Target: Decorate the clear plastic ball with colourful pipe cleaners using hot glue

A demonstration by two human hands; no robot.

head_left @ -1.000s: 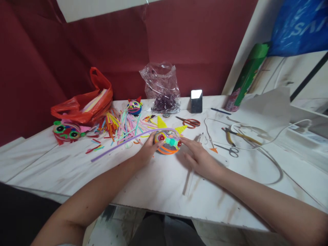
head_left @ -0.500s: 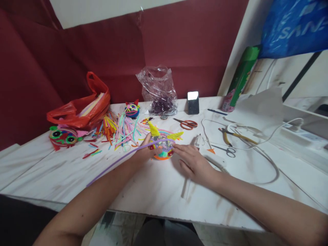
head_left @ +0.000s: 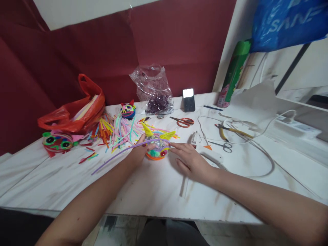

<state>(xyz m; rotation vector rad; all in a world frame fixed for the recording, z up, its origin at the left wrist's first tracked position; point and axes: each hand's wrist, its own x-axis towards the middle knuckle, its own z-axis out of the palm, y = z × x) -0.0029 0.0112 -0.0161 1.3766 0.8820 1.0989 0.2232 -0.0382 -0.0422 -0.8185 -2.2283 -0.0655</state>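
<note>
A small round animal-head craft [head_left: 156, 153] with yellow pipe-cleaner ears, red side dots and an orange base sits on the table before me. My left hand [head_left: 139, 152] grips its left side. Across the craft's clear upper part runs a long purple pipe cleaner [head_left: 115, 159], its loose end trailing left over my forearm. On the right side, my right hand [head_left: 191, 159] has its fingers stretched out. Its fingertips are at the craft's edge by the purple strand; whether they touch it I cannot tell. A white glue gun [head_left: 214, 157] lies partly behind my right hand.
Loose pipe cleaners [head_left: 123, 133], two finished heads [head_left: 57, 141] and a red bag [head_left: 71, 112] are at left. Behind stand a clear bag [head_left: 159, 99] and a phone-like device [head_left: 189, 100]. Orange-handled scissors [head_left: 185, 122], pliers [head_left: 230, 130], small scissors [head_left: 225, 147] and a cable [head_left: 269, 157] lie right.
The camera view has shifted, so the scene sits a little further left. My right fingertips have moved slightly off the craft's top edge. My left hand keeps its grip.
</note>
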